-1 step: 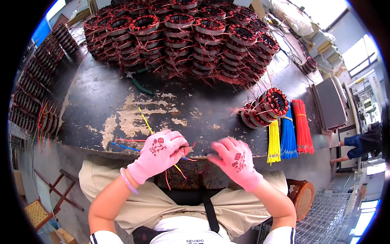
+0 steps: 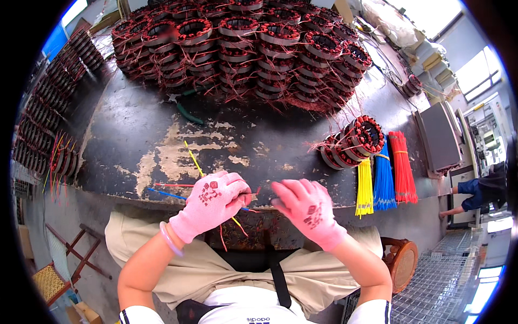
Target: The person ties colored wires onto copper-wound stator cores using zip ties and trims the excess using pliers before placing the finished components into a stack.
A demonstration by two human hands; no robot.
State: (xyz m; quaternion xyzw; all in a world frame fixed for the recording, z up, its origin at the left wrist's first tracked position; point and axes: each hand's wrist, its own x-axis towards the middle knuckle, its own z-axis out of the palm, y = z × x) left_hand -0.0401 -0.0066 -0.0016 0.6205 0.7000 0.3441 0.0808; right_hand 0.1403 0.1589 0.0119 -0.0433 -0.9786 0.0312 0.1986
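Two hands in pink knit gloves with dark red print. Left hand point(image 2: 213, 200): closed, thumb and forefinger pressed together, gripping one thin plastic-coated yellow wire point(image 2: 193, 158), one thin red wire point(image 2: 175, 186), one thin blue wire point(image 2: 168, 194); three long ends out to the left, over the near part of a black, paint-worn tabletop point(image 2: 124, 135); shorter ends out below and right (total hidden by the glove). Right hand point(image 2: 307, 208): fingers bent, thumb side blurred, cannot tell about anything held; apart from left hand, small open gap between, both at the near table edge.

To the right: three bundles of straight wires, one yellow bundle point(image 2: 364, 186), one blue bundle point(image 2: 384, 183), one red bundle point(image 2: 403, 170), side by side, lower ends at or past the edge. Just left of these, one short tilted stack of red-and-black wound metal rings point(image 2: 368, 136), ring tally unclear. Across the back, one big pile of similar rings point(image 2: 237, 59), too overlapped for counting. By its front foot, one pair of green-handled pliers point(image 2: 189, 115). Open room: wide strip of tabletop from pliers down to hands, narrower from right hand to tilted stack.
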